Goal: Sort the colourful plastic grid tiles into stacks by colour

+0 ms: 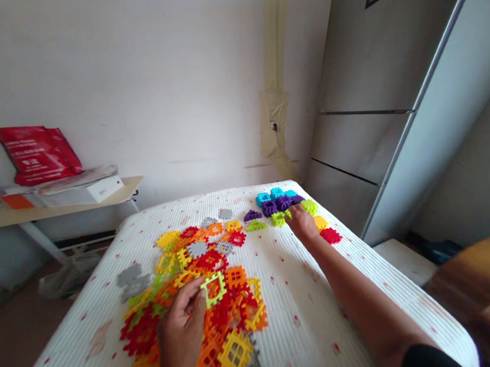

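Note:
Between the thumb and fingers of my left hand [186, 315] is a lime-green square building tile [215, 289] with notched edges and an open middle. It is held above a loose heap of red, orange and yellow tiles [219, 350]. My right hand [301, 221] reaches to the far right of the table, down at the lime-green tiles [278, 219]. Its fingers point down and are bunched; what they grip, if anything, is hidden. Just behind it sit purple tiles [269, 208] and blue tiles [263, 199] in stacks. A yellow tile [321, 222] and a red tile [331, 235] lie beside that wrist.
A white ribbed cover [303, 317] with small red marks lies over the table. Grey tiles [132, 280] rest left of the heap. A fridge [351, 108] stands to the right. At the left, a side table [134, 186] carries a white box [101, 190] and a red bag [36, 156].

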Available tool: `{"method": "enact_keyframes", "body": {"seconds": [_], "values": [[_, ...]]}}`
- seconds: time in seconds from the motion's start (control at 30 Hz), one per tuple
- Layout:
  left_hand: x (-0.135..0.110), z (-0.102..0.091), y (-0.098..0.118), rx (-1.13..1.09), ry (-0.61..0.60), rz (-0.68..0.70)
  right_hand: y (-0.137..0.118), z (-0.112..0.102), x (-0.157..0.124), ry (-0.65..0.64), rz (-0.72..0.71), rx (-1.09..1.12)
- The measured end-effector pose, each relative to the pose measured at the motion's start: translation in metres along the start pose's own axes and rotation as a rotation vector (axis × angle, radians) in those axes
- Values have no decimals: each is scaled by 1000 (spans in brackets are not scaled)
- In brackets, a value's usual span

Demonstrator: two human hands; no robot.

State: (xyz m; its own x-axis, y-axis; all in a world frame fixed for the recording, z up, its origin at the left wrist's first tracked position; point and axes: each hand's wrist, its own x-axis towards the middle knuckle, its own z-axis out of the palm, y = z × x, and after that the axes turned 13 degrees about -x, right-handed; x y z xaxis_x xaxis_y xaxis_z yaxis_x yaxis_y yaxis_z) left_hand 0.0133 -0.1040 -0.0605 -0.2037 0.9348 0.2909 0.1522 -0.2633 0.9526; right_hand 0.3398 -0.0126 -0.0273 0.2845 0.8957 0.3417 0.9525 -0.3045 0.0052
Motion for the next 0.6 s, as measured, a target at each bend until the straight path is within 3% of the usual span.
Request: {"method": "enact_keyframes", "body": {"seconds": [0.1,0.2,0.33,0.43,0.6], "values": [[-1,0,4,-22,-17,24,-23,-15,-23,46,-247,290],[-3,1,11,-75,-29,24,-52,-31,-52,-25,-461,597],[-4,2,19,-186,-29,-43,-84,-48,-87,-54,-641,759],[-4,1,22,-251,-13,-100,-97,-52,-103,-65,-689,762],[-3,0,21,-328,10,-122,-108,-51,-120,-130,-635,702]]}}
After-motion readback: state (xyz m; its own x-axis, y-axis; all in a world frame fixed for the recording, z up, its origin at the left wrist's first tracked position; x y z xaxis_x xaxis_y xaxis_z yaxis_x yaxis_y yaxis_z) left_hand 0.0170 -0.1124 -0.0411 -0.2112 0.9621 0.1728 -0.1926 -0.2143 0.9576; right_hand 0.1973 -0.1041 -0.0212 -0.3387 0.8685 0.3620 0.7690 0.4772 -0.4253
